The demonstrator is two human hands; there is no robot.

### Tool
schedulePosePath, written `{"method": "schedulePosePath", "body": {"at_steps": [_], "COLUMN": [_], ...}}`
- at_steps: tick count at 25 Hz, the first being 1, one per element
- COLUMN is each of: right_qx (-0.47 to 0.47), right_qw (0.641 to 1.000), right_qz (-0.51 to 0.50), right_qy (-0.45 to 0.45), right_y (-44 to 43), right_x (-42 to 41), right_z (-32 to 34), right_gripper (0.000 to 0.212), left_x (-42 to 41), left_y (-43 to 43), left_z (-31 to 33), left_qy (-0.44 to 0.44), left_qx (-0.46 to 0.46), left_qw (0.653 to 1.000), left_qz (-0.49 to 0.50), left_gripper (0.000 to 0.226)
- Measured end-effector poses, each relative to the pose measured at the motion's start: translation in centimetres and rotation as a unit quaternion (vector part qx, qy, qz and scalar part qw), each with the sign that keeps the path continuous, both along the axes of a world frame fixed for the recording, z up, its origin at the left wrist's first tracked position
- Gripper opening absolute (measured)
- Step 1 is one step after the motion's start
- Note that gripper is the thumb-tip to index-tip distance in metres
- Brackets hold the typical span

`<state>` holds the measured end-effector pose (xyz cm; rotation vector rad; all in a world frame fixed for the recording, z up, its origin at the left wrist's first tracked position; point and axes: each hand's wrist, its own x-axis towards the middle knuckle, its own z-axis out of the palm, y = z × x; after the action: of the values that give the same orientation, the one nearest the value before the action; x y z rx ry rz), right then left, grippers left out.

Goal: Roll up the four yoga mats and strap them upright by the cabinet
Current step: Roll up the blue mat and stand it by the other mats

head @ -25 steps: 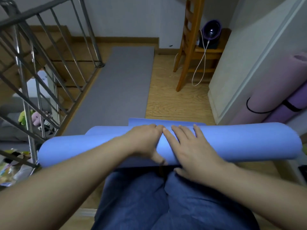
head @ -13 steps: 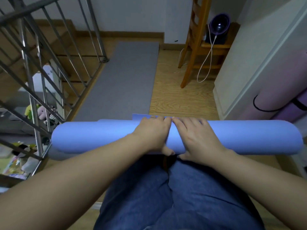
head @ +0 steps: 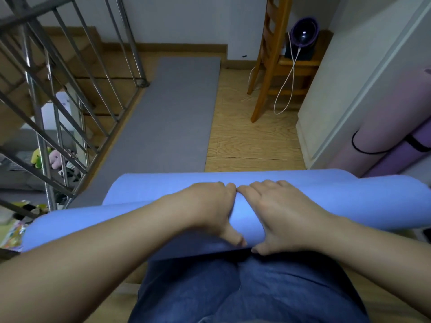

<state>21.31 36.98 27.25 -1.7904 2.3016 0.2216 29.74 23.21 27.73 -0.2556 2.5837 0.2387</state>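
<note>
A blue yoga mat (head: 338, 201) lies rolled across my lap, its loose end forming a flap on the far side. My left hand (head: 210, 206) and my right hand (head: 279, 213) press side by side on the middle of the roll, fingers curled over the top and thumbs tucked under it. A grey mat (head: 163, 127) lies flat on the wooden floor ahead. Two rolled mats, a pink one (head: 377, 127) and a purple one (head: 401, 155), lean strapped with black bands against the white cabinet (head: 338, 89) at the right.
A metal stair railing (head: 58, 89) runs along the left, with toys and clutter below it. A wooden chair (head: 270, 61) stands at the back with a purple device (head: 304, 34) and a white cable (head: 285, 89) hanging down. Bare wooden floor (head: 251, 141) lies between the grey mat and the cabinet.
The roll has turned under my hands and sits closer to me, tilted with its left end lower. The loose blue flap, nearly wound in half a second ago, shows wider on the far side.
</note>
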Motion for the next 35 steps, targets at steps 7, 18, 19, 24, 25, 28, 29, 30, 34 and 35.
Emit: {"method": "schedulePosePath", "body": {"at_steps": [7, 18, 19, 24, 25, 28, 29, 30, 34, 35], "right_qx": [0.062, -0.011, -0.011, -0.016, -0.035, -0.062, -0.059, -0.058, -0.037, -0.028], "right_qw": [0.995, 0.999, 0.999, 0.995, 0.995, 0.994, 0.994, 0.994, 0.997, 0.997], "right_qz": [-0.003, -0.018, -0.018, -0.033, -0.034, -0.036, -0.031, -0.024, -0.022, -0.017], "right_qy": [-0.076, 0.026, 0.03, 0.087, 0.092, 0.082, 0.084, 0.089, 0.062, 0.063], "right_y": [-2.9, -3.2, -3.3, -3.4, -3.4, -4.1, -4.3, -4.5, -5.0, -5.0], "right_x": [-2.7, -2.6, -2.7, -1.8, -2.1, -3.5, -3.6, -3.6, -3.5, -3.5], "right_z": [0.1, -1.6, -1.6, -2.8, -3.4, -4.1, -4.0, -4.1, -1.9, -0.5], "right_gripper": [0.101, 0.107, 0.108, 0.114, 0.111, 0.102, 0.1, 0.099, 0.094, 0.094], "left_x": [2.0, -0.5, -0.5, -2.9, -2.9, -1.0, -0.3, 0.1, -0.2, 0.0], "left_y": [0.8, -1.2, -1.4, -4.8, -4.6, -3.3, -3.1, -3.1, -3.8, -3.8], "left_z": [-1.1, -3.0, -3.1, -2.1, -2.3, -4.2, -4.6, -4.9, -3.0, -2.0], "left_qy": [0.101, 0.132, 0.136, 0.079, 0.09, 0.165, 0.183, 0.195, 0.223, 0.237], "left_qx": [-0.129, -0.125, -0.114, 0.044, 0.032, -0.143, -0.179, -0.186, -0.112, -0.106], "left_qw": [0.985, 0.983, 0.984, 0.995, 0.994, 0.976, 0.967, 0.963, 0.968, 0.966], "left_qz": [-0.054, 0.001, -0.001, 0.046, 0.049, 0.019, 0.009, 0.007, 0.011, 0.006], "left_gripper": [0.097, 0.092, 0.093, 0.084, 0.084, 0.099, 0.105, 0.107, 0.099, 0.097]}}
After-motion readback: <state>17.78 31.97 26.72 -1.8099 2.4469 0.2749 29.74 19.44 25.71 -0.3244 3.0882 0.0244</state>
